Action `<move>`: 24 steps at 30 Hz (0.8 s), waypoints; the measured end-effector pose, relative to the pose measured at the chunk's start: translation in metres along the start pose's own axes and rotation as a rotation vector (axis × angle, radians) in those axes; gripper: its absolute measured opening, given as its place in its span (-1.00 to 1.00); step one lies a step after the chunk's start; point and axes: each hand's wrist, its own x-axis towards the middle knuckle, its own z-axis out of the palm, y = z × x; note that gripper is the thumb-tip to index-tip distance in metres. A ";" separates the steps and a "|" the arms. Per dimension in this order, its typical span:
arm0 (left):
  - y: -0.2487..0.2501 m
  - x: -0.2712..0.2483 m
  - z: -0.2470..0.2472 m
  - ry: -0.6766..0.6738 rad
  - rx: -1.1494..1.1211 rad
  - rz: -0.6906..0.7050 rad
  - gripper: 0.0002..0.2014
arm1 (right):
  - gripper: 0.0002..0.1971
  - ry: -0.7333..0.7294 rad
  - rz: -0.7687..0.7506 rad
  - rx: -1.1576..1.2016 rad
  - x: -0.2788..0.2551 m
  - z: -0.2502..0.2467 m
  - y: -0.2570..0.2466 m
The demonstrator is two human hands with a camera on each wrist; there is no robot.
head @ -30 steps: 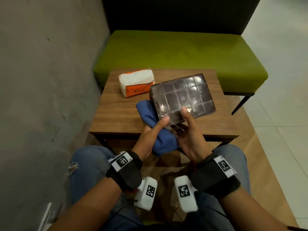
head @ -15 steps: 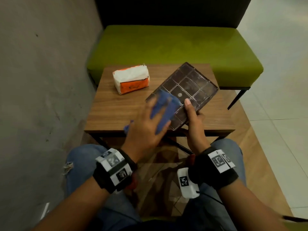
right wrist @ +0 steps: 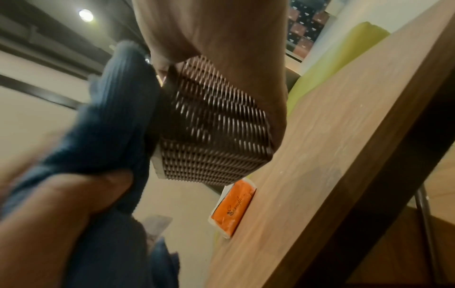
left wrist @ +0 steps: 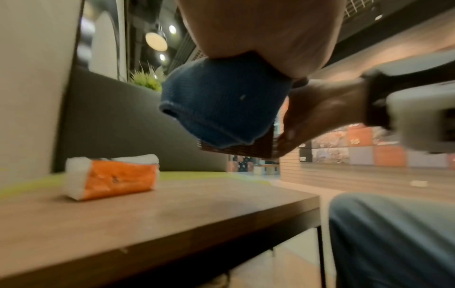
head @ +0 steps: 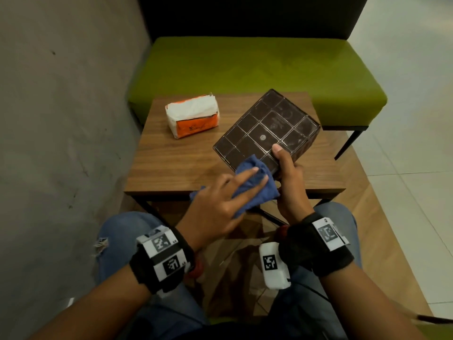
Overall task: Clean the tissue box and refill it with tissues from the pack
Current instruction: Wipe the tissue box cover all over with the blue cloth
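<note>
My right hand (head: 289,182) grips the dark brown woven tissue box (head: 267,128) at its near corner, thumb on the gridded underside, which faces up. The box is tilted above the wooden table (head: 176,163). My left hand (head: 220,204) holds a blue cloth (head: 266,193) against the box's near-left corner, fingers stretched over it. In the right wrist view its thumb pinches the cloth (right wrist: 118,126) beside the box's woven side (right wrist: 216,136). In the left wrist view the cloth (left wrist: 221,101) bunches under the palm. The orange and white tissue pack (head: 193,116) lies on the table's far left.
A green bench (head: 245,67) stands just behind the table. A grey wall (head: 61,119) closes off the left side. My knees in jeans (head: 122,231) sit at the table's near edge. Pale floor tiles (head: 404,155) lie to the right.
The right hand turned the box to a diagonal with its underside up. The left hand brought the cloth onto that face, then drew it back to the near corner.
</note>
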 end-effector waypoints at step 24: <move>-0.004 0.006 -0.003 0.214 -0.045 -0.228 -0.53 | -0.01 -0.101 0.059 -0.001 -0.007 -0.006 -0.002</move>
